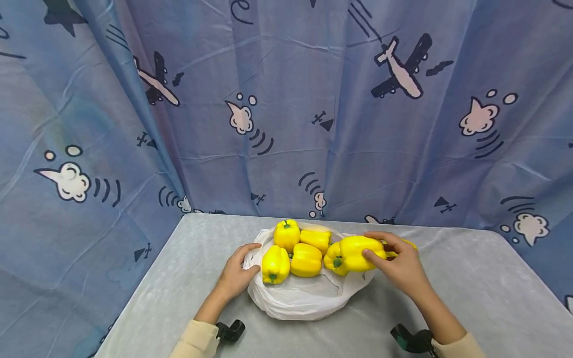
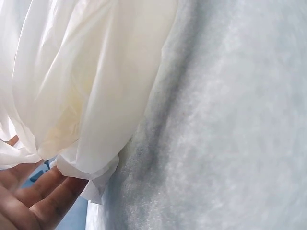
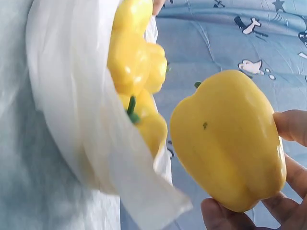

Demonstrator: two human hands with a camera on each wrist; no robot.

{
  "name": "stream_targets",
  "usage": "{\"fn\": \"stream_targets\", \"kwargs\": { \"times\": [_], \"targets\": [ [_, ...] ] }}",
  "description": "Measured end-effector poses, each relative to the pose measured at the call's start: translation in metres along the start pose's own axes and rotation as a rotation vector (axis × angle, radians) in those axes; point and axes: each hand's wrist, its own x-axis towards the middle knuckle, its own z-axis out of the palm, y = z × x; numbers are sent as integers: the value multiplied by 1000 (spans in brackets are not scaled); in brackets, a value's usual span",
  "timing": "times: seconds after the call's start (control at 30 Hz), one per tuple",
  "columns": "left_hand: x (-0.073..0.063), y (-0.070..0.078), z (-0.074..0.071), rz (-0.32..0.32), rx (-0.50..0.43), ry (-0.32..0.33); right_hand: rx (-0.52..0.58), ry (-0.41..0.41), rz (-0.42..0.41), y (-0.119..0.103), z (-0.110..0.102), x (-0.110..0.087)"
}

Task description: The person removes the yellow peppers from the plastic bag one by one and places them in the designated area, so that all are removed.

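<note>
Grey table [image 1: 474,293]: right hand [image 1: 405,268] clamped round yellow pepper [image 1: 360,253], left hand [image 1: 236,274] gripping white bag [image 1: 306,304] by rim

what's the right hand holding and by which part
The right hand holds a yellow pepper by the end away from its stem.

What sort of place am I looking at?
Probably an indoor tabletop workspace, perhaps screened off for recording: a plane-patterned curtain hangs behind a grey table, where a white bag holds yellow peppers.
</note>
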Motion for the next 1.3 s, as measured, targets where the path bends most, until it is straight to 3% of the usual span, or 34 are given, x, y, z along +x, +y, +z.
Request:
{"fn": "stream_targets", "kwargs": {
  "times": [0.43, 0.77, 1.3],
  "targets": [
    [0, -2, -1, 16, 15, 5, -79, 41, 52, 18, -29, -7],
    [-1, -1, -2, -7, 13, -3, -158, 64, 92, 37, -48, -14],
    [-1, -1, -2, -17, 19, -8, -201, 41, 128, 67, -44, -31]
  ]
}}
